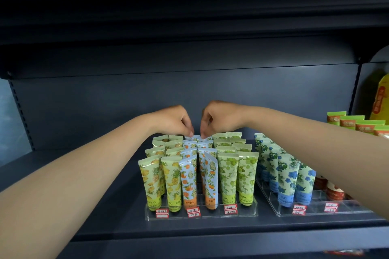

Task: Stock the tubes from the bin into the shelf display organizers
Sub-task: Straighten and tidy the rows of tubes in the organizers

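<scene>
Left hand (175, 121) and right hand (219, 118) both pinch crimped tops of rear orange-print tubes (194, 138). Two clear organizers (202, 215); front row holds six tubes.

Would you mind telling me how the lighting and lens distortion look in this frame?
Head view: wide-angle bowing curves the shelf edge and stretches both forearms; the upper shelf underside is in deep shadow; the tubes are evenly lit and sharp.
</scene>
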Available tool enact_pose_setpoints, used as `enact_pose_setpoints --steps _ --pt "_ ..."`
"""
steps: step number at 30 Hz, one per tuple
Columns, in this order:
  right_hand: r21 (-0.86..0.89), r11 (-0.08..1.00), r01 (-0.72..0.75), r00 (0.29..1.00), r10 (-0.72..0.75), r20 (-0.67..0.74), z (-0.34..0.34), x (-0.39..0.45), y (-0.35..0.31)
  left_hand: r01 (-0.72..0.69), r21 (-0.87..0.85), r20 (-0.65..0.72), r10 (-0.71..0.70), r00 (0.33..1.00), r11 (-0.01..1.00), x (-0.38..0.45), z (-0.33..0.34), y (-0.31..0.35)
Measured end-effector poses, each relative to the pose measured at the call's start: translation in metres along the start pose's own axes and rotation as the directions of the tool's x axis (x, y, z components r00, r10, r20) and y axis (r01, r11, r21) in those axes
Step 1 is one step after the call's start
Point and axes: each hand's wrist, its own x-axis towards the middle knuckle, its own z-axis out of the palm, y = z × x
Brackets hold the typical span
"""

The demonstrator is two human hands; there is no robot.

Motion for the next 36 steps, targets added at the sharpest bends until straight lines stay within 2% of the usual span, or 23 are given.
enact_pose_setpoints --steps 8,18,36 --pt "-0.057 0.998 0.039 0.997 -0.035 0.07 0.005 -0.003 -0.006 -0.02 -0.013 0.029 0.02 0.999 1.0 -0.012 0.002 0.001" --pt "-0.085 0.996 0.04 0.998 -0.036 0.046 0.008 -0.003 -0.011 -0.045 0.063 -0.004 0.046 0.999 0.997 -0.011 0.007 0.003" --pt "-0.095 0.995 -0.006 0.999 0.009 0.033 0.006 -0.007 -0.01 -0.017 0.003 -0.002 0.017 1.0 1.0 -0.01 0.009 0.007"
